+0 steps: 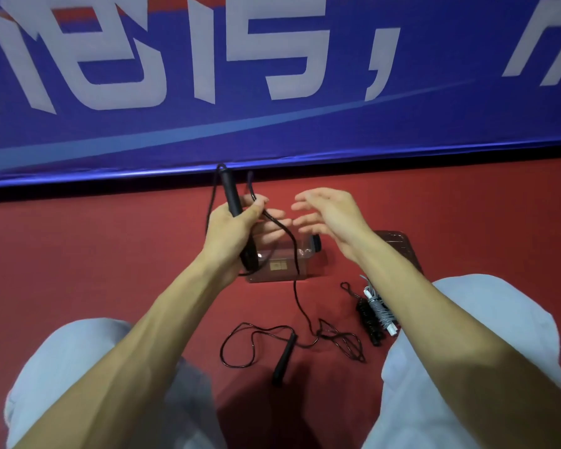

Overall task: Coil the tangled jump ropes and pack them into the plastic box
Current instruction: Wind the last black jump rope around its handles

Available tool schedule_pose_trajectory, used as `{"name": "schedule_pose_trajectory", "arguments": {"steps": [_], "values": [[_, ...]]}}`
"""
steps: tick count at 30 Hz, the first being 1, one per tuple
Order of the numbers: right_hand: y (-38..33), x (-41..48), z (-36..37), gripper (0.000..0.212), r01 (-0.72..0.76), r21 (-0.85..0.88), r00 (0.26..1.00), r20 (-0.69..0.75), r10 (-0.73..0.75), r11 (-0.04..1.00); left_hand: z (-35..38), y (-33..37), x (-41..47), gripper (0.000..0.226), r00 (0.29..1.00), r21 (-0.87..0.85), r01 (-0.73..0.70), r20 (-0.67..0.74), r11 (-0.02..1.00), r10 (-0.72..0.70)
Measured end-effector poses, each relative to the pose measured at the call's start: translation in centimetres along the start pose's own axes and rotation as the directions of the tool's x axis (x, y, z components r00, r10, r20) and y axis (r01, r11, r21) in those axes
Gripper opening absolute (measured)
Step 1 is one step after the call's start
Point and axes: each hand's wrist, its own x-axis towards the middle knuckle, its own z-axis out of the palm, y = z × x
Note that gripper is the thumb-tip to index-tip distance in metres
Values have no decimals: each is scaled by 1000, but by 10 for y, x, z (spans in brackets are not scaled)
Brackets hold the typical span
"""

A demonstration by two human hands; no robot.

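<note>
Jump rope [230, 192], black, was held above the plastic box [272, 277]: the left hand [230, 231] had its grip closed round one handle and some loops; the right hand [324, 215] hovered beside it, grip wide and empty. Cord trailed to the floor [110, 270] nearer than the box, ending in a tangle [340, 343] and the free handle [285, 358]. Winding on might cinch that tangle tight.

Big white stylised characters run across the blue banner [272, 134], cropped on top; only a comma [380, 68] reads plainly. The small label [276, 265] showing through the plastic box [309, 268] is illegible.
</note>
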Motion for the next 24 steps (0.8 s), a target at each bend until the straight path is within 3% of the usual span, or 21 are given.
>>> {"name": "schedule_pose_trajectory", "arguments": {"steps": [3, 6, 11, 15, 18, 24], "values": [[7, -3, 6, 29, 3, -217, 989, 144, 29, 976, -6, 10, 3, 11, 1000, -163, -12, -21, 987, 8], [14, -6, 8, 44, 142, -495, 935, 351, 47, 857, -13, 17, 6, 8, 999, -265, -34, -30, 964, 27], [27, -9, 2, 19, 301, -704, 881, 463, 95, 643, -25, 25, 12, 15, 998, -468, -42, -56, 883, 17], [29, -11, 5, 23, 219, -608, 915, 399, 55, 763, -33, 31, 12, 16, 998, -650, -61, -42, 757, 44], [26, -11, 9, 21, 209, -546, 939, 344, -11, 811, -30, 32, 11, 18, 997, -633, -79, -31, 770, 77], [13, -9, 14, 12, 164, -196, 981, 138, -138, 967, -23, 14, 15, 25, 994, -136, -84, -75, 987, 74]]}}
